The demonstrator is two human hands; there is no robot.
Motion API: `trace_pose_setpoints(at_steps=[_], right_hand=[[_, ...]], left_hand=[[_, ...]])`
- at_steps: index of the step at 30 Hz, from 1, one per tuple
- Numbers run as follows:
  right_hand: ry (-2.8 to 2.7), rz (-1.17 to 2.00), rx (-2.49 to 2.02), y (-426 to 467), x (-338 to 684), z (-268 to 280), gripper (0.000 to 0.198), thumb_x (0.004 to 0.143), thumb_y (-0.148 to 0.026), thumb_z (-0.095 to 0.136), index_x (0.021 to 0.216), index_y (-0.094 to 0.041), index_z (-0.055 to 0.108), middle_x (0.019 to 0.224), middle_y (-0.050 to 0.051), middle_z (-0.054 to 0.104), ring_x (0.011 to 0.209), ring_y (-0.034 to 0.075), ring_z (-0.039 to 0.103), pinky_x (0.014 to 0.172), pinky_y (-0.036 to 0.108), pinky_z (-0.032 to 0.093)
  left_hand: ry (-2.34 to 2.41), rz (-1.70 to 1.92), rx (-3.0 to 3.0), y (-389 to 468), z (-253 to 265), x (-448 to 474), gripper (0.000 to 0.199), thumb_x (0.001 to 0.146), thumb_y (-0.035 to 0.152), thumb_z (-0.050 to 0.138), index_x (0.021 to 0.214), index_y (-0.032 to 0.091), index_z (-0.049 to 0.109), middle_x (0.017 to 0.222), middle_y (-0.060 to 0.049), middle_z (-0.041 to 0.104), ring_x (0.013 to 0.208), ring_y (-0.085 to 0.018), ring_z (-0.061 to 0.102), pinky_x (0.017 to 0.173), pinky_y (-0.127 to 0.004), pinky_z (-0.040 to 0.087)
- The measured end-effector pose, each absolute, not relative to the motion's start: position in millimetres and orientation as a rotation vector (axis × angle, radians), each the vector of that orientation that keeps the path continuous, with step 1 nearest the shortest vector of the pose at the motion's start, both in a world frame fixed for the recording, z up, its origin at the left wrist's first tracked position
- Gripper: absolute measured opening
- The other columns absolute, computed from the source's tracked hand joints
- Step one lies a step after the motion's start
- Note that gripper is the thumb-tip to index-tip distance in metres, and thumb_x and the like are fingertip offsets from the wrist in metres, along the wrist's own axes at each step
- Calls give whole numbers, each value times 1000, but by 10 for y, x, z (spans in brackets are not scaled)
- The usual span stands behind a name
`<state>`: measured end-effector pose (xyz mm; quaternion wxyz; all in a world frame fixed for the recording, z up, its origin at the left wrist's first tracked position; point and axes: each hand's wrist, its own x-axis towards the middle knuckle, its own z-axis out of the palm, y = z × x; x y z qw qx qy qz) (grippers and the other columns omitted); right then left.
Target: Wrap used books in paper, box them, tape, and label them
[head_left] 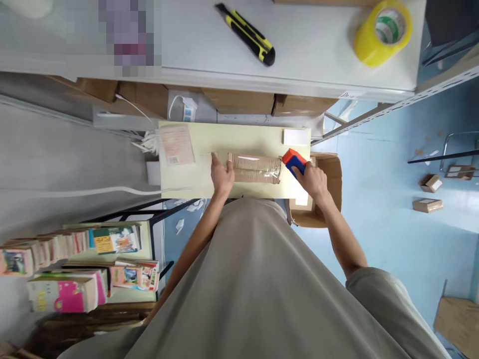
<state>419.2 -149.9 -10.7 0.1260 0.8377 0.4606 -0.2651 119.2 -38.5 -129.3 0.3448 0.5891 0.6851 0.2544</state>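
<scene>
A narrow cardboard box (pixel 254 175) lies lengthwise on the pale yellow table (pixel 202 188). Clear, wrinkled tape runs along its top and bunches shiny at the right end. My left hand (pixel 221 175) is at the box's left end, thumb against its edge and a finger stretched out apart from it. My right hand (pixel 313 180) is closed around a blue and orange-red handheld tool (pixel 294 160), whose orange end sits just off the box's right end. The exact kind of tool is unclear.
Above the table, a shelf (pixel 318 65) carries a black-and-yellow utility knife (pixel 249 36) and a yellow tape roll (pixel 383 32). A printed sheet (pixel 176 144) and a white card (pixel 295 136) lie on the table. An open carton (pixel 331 199) stands right; books (pixel 63 291) fill a rack left.
</scene>
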Motion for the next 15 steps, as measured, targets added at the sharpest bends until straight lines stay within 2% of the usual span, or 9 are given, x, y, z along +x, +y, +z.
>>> trace_pose_setpoints(at_steps=[2,3,7,11,15], right_hand=[[1389,-785,2552,-1435,4290,131,54,121,-60,45,134,-13,68,120,29,86,110,44,83,83,42,53],[1435,-787,2606,-1380,4331,259,54,120,-61,43,133,-14,67,119,28,86,108,43,82,83,42,53],[1646,-612,2714,-968,4410,760,57,119,-57,38,153,-15,55,132,29,80,113,44,77,88,46,56],[1844,-171,2573,-299,4493,995,64,120,-57,38,168,-14,43,154,31,67,133,47,71,105,52,56],[1882,99,2545,360,4724,822,62,122,-45,27,172,-11,44,153,30,68,146,48,65,122,63,49]], left_hand=[[1600,808,1662,-354,-1066,1387,86,114,77,51,171,13,53,186,-32,46,178,-42,43,148,-61,35],[1466,878,1750,-340,-914,1534,83,116,76,48,173,16,51,188,-29,45,179,-41,41,148,-61,34],[849,1031,2074,-219,-231,2346,62,124,59,39,176,27,52,176,-18,63,172,-33,53,147,-57,40],[608,1153,2164,96,215,3080,58,127,45,27,176,27,53,171,-15,66,167,-30,58,145,-56,44],[622,1217,2158,317,356,3291,56,126,36,31,176,26,53,171,-16,64,165,-30,56,144,-53,43]])
